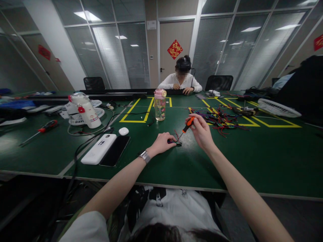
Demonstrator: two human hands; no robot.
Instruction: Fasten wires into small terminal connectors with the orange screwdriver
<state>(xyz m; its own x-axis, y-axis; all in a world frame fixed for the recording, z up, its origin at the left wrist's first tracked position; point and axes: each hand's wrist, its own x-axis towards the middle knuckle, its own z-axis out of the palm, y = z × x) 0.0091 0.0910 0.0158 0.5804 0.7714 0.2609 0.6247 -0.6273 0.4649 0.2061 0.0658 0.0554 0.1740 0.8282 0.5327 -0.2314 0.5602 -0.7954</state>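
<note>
Left hand pinches a small wired part against the matte green table — right hand, at 2 o'clock, grips an orange-handled screwdriver.

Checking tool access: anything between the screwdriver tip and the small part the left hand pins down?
Nothing visible. The right hand angles the screwdriver down to the small wired part, which the left hand holds on the green table. Its red wires loop beside the tip.

Two screwdrivers, one bottle, one phone, one power bank, two fans, one wire pile
</note>
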